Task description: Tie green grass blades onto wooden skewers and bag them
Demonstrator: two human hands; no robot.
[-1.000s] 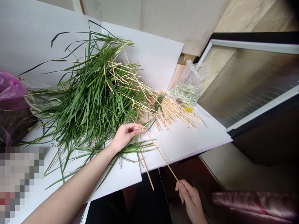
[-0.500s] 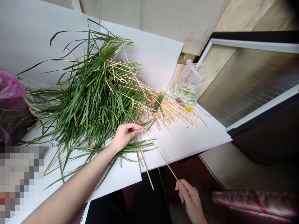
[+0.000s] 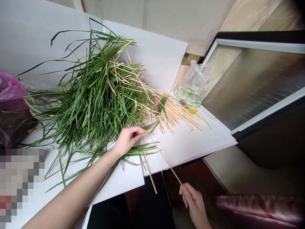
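Note:
My left hand (image 3: 127, 139) rests at the near edge of a big heap of long green leaves (image 3: 90, 95) on white boards (image 3: 186, 143). Its fingers are pinched together on a leaf beside the far tip of a thin bamboo skewer (image 3: 164, 159). My right hand (image 3: 194, 203) is below the board's front edge, closed on the near end of that skewer. The skewer slants up to the left, from my right hand to my left fingers. A fan of several loose skewers (image 3: 176, 114) lies just right of the leaves.
A clear plastic bag (image 3: 192, 86) with pale contents sits at the back right. A pink plastic bag (image 3: 10, 105) lies at the far left. A metal-faced panel with a white frame (image 3: 257, 82) stands to the right. Another skewer (image 3: 150, 173) overhangs the board's front edge.
My left fingers have curled in more tightly on the leaf at the skewer's tip. The right hand and the skewer have barely moved.

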